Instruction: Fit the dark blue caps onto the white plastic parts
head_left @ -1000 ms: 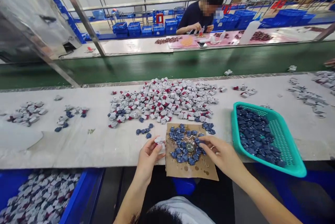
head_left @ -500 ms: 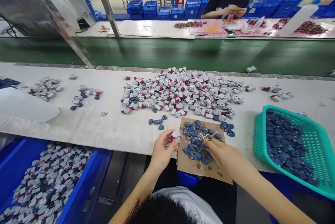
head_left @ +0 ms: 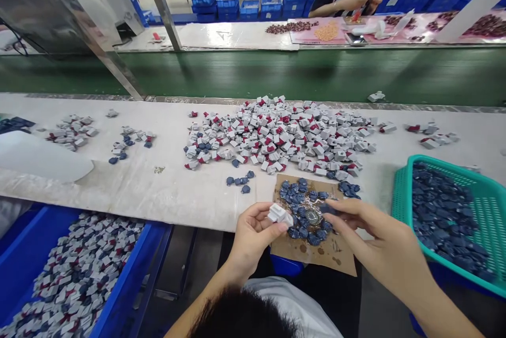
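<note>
My left hand is closed on a small white block part at the table's front edge. My right hand pinches a small dark blue piece just above a brown cardboard sheet. On that sheet lies a cluster of dark blue pieces around a round metal disc. Behind the sheet spreads a big heap of white and red block parts.
A teal basket of dark blue pieces sits at the right. A blue bin of white and red parts stands below the table at left. Small piles lie at far left. Beyond a green conveyor belt, another person's hands work.
My right hand rose off the cardboard with a blue piece pinched in it. My left hand drew the white part nearer and turned it. The view shifted slightly downward.
</note>
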`<state>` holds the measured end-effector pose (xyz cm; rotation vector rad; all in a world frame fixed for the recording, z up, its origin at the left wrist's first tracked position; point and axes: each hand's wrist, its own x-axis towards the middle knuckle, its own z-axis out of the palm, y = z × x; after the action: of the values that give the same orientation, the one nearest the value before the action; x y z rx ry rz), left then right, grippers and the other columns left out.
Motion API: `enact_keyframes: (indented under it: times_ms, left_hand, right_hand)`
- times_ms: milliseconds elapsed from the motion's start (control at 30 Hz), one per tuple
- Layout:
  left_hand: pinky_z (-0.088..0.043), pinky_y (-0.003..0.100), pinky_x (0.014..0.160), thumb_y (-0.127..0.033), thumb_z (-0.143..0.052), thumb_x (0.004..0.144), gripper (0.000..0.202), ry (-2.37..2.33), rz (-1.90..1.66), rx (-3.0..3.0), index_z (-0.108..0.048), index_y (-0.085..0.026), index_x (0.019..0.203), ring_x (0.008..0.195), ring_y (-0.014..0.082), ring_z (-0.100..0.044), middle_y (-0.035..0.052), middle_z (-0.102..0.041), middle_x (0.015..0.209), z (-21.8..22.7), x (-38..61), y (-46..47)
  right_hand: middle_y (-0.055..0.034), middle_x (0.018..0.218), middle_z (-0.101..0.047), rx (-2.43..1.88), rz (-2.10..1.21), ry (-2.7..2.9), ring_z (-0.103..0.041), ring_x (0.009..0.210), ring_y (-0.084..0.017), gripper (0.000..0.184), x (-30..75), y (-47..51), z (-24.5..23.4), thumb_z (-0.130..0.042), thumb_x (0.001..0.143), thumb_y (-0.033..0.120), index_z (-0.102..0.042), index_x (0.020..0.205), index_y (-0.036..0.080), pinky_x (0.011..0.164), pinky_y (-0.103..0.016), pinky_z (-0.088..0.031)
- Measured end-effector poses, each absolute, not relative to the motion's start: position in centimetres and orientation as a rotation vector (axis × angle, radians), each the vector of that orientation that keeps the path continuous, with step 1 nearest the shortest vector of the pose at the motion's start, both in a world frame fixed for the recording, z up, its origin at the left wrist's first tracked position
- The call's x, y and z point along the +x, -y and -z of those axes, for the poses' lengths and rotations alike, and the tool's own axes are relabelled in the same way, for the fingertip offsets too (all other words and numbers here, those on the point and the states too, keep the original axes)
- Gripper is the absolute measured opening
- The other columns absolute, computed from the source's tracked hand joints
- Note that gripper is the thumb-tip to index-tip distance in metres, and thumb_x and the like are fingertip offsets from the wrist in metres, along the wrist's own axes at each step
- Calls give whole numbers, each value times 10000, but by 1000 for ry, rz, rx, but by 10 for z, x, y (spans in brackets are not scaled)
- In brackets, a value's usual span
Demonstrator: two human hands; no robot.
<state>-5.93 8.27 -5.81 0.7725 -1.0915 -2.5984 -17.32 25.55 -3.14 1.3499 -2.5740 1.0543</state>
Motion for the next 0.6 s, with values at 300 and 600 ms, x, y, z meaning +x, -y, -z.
enact_keyframes:
  times_ms: [300, 600]
  left_hand:
    - [-564, 90, 700, -55, -851, 642, 283, 1058, 2666, 421, -732, -215, 842, 779, 75, -738, -23, -791, 869, 32, -57, -92]
    - [-566, 98, 692, 25, -831, 611, 369, 1239, 2587, 369, -730, -217, 871, 769, 83, -739, -24, -791, 875, 33, -52, -91]
  right_hand:
    - [-9, 869, -651, 1239, -1535, 2407, -654, 722, -100, 116, -133, -243, 11, -638, 921, 231, -615, 1035, 223, 661, -133, -561]
    - [28, 817, -634, 1398, -1390, 2476, -627, 621, -62, 57, -136, -244, -1, -563, 962, 227, -573, 1018, 227, 584, -83, -520]
